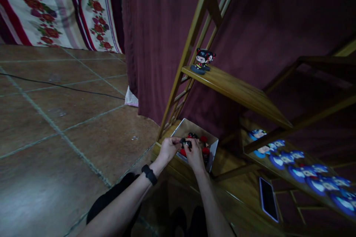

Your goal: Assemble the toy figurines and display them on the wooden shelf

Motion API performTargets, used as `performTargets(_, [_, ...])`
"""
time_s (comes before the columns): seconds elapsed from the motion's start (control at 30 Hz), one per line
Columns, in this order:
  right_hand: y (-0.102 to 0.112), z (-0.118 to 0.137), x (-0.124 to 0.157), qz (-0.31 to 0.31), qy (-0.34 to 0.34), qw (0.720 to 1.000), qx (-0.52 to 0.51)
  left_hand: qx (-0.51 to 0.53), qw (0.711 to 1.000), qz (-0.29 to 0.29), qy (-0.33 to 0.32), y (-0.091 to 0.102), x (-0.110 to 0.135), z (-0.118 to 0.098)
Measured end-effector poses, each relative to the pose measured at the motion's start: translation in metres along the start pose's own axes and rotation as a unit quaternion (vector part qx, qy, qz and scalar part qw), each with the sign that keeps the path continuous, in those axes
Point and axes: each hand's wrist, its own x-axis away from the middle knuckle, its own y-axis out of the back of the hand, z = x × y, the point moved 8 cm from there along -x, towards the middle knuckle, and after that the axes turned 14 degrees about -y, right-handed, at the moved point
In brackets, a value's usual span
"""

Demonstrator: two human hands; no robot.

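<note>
Both hands meet over a white open box [213,152] on the low wooden shelf. My left hand [170,147] pinches one side of a small black figurine [185,143]. From the other side my right hand [195,153] has its fingers closed on the same figurine. Fingers cover part of it, so its details are hard to make out. Inside the box, several red and black figurines [205,140] lie jumbled below and behind my hands. A dark band circles my left wrist.
Two black-haired figurines [202,60] stand at the left end of the upper wooden shelf [236,88]. Several blue-and-white figurines [306,172] line a shelf at right. A phone [268,199] lies on the low shelf. A black cable [61,86] crosses the tiled floor beside a maroon curtain [155,44].
</note>
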Motion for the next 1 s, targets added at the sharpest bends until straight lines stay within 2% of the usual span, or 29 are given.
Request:
performTargets(0.17, [-0.005, -0.002, 0.003, 0.021, 0.02, 0.999, 0.016, 0.007, 0.999, 0.009, 0.031, 0.0, 0.003, 0.004])
performTargets(0.27, [-0.008, -0.005, 0.006, 0.029, 0.021, 0.999, 0.02, 0.029, 0.998, -0.009, 0.054, -0.001, 0.006, 0.008])
performTargets(0.37, [-0.009, -0.01, 0.005, 0.04, 0.002, 0.999, 0.003, 0.07, 0.993, -0.038, 0.09, -0.002, 0.011, 0.019])
performTargets(0.47, [-0.011, -0.023, 0.0, 0.071, -0.049, 0.994, -0.07, 0.113, 0.979, -0.079, 0.151, 0.002, 0.017, 0.036])
performTargets(0.57, [-0.011, -0.049, -0.007, 0.077, -0.147, 0.965, -0.202, 0.158, 0.956, -0.125, 0.213, 0.011, 0.025, 0.053])
performTargets(0.7, [-0.02, -0.081, -0.002, 0.067, -0.28, 0.893, -0.346, 0.204, 0.93, -0.137, 0.273, 0.017, 0.035, 0.065])
performTargets(0.8, [-0.034, -0.08, 0.006, 0.106, -0.304, 0.861, -0.393, 0.213, 0.926, -0.135, 0.28, 0.018, 0.038, 0.065])
performTargets(1.0, [-0.049, -0.07, 0.01, 0.145, -0.309, 0.849, -0.402, 0.211, 0.939, -0.088, 0.257, 0.006, 0.037, 0.056])
